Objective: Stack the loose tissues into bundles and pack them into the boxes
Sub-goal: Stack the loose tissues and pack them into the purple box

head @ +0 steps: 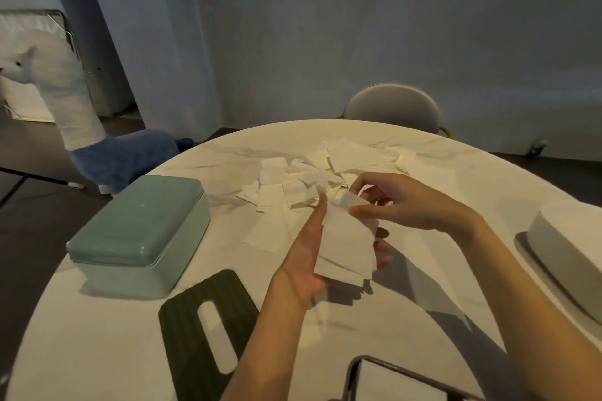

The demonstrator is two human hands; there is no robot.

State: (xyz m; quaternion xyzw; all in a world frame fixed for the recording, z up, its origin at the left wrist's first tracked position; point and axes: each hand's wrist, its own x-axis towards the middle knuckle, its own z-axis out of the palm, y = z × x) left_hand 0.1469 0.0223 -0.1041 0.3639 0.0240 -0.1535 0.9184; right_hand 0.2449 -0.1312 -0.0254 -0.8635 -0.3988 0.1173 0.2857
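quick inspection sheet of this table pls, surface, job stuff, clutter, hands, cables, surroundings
surface: round pale table, marbled.
job's things: loose tissues heaped mid-table; bundle held above it; green box lidded, at left; white box at right edge.
clutter: dark slotted lid; dark-rimmed tray at near edge.
hands: left hand cradles the bundle; right hand pinches its top.
cables: nothing seen.
surroundings: chair beyond table; plush alpaca on floor at left.

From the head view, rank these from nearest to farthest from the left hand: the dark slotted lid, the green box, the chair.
Measured from the left hand:
1. Dark slotted lid, just below-left, on the table's near side.
2. Green box, farther left, near the table edge.
3. Chair, behind the table's far side.
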